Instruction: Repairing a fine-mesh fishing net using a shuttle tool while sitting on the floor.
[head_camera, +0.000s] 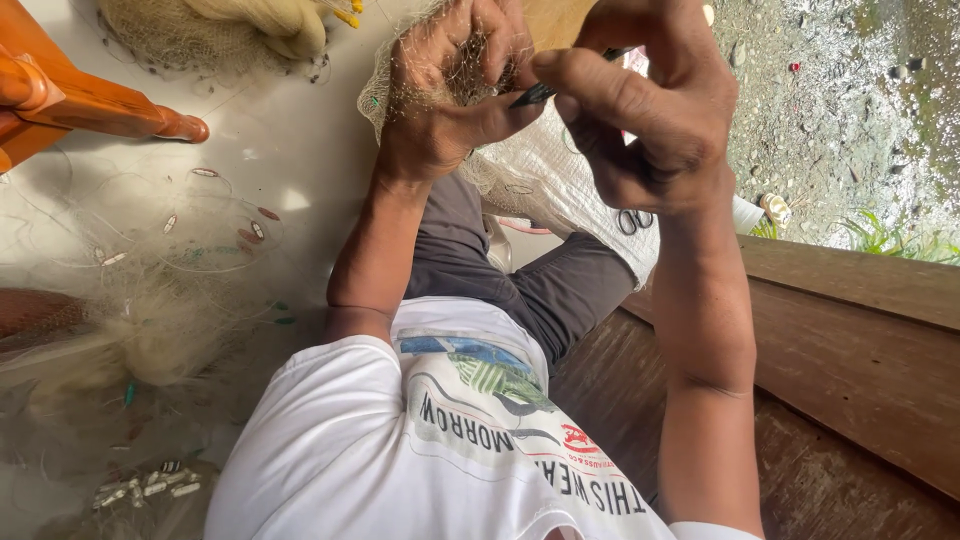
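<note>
Left hand (440, 95) bunches fine pale fishing net (520, 170) at the far centre while right hand (640, 110) pinches a slim dark netting needle (535, 95) beside it; mesh is best kept taut, I judge.

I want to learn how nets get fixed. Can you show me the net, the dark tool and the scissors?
fishing net (455, 75), head view: bunched mesh gripped in the left hand.
dark tool (533, 96), head view: its thin tip, between both hands.
scissors (634, 220), head view: the handle loops, on the white sack.
</note>
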